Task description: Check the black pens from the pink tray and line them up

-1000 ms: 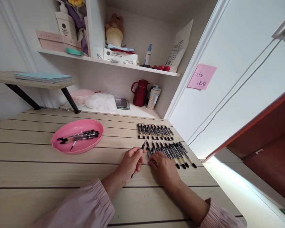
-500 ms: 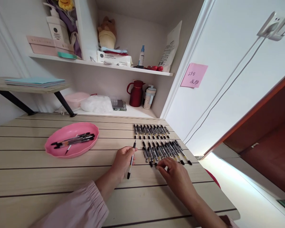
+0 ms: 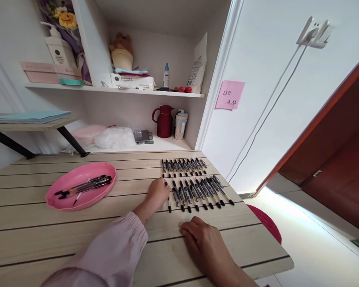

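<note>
I saw the left hand pinching a pen just left of the nearer row of pens. The right hand rested, fingers bunched, on the bench; whether it gripped anything, I couldn't tell.

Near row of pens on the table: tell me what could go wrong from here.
The left hand is at the left-end pen of the near row and might nudge its neighbours askew. The right hand rests just short of that row; sliding forward, it could disturb it. The rightmost pen lies near the edge of the table and might roll off.
</note>
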Available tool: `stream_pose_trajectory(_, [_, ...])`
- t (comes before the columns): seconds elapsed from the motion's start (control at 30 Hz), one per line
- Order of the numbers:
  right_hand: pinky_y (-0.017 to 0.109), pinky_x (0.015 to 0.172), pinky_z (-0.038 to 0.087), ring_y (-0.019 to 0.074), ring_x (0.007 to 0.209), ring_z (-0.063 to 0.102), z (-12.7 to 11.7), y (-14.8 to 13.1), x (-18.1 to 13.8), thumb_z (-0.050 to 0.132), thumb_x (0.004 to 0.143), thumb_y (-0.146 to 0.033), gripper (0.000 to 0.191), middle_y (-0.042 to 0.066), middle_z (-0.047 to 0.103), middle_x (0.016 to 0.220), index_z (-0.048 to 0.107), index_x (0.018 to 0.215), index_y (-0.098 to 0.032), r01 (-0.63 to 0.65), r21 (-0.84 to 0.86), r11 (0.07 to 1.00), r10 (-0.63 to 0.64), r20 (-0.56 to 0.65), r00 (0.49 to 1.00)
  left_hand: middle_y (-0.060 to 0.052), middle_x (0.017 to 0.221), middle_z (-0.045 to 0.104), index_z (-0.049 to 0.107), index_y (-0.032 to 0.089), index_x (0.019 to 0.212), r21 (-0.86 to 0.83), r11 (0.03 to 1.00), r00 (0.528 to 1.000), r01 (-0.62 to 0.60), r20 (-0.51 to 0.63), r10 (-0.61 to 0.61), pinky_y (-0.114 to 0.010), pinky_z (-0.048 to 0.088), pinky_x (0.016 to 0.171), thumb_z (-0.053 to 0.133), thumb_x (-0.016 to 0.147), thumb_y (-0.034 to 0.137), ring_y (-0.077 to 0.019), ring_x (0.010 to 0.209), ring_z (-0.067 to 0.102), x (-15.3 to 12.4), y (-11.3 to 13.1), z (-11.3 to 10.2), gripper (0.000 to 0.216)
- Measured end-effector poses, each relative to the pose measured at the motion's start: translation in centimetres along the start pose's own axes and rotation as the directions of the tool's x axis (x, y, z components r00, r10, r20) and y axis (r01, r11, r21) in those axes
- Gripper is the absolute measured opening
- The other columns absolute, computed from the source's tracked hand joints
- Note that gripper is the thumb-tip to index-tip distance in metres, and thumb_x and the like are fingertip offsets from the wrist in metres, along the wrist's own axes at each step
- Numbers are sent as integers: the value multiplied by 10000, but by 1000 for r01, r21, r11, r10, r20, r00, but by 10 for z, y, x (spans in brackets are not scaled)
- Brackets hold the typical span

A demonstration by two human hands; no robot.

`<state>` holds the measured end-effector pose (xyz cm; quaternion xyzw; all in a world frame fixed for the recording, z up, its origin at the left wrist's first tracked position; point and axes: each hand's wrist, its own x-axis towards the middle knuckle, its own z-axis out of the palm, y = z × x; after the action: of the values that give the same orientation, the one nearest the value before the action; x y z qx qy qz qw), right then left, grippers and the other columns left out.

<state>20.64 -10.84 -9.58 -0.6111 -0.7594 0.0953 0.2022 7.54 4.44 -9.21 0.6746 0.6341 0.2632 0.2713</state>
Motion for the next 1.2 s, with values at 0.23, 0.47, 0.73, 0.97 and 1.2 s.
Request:
stream_pose_trajectory(0.23, [198,583,318,104,649,559,-4,7,-7,387,856,-183,243,-10,567,731,615,813,-254,-10,66,998,11,-13,1000,-134,949,672,633,135,920,131,987,996,-88,-16,91,-275,388,785,528,720,260,-225,935,589,4,8,5,259])
stream_pose_trajectory(0.47, [192,558,308,89,615,555,2,13,-11,384,854,-174,245,-15,557,707,602,763,-238,23,70,997,-19,-59,998,-65,720,677,597,130,1017,59,998,1000,-5,12,5,-240,422,603,507,756,263,-165,638,625,-1,7,0,306])
stream_pose_trajectory(0.73, [216,492,265,100,552,551,19,24,-11,468,779,-121,163,-16,581,688,568,717,-233,139,-47,989,-144,-116,983,-6,698,603,542,128,1036,-38,992,990,117,87,-113,-193,382,378,456,765,274,-89,395,538,-24,-1,-14,320])
stream_pose_trajectory(0.97, [231,478,250,105,517,533,25,27,-12,517,726,-88,158,-37,583,689,531,724,-246,204,-101,974,-216,-136,967,-33,777,615,519,134,1068,-49,988,984,147,107,-141,-175,344,329,449,771,273,-70,375,517,-25,9,0,335])
stream_pose_trajectory(1.2, [263,470,232,110,484,504,31,30,-14,533,692,-67,179,-35,564,660,482,700,-238,258,-135,957,-281,-201,938,-7,673,609,565,129,1013,5,993,991,116,68,-117,-194,365,394,476,772,256,-72,376,501,-21,8,4,287])
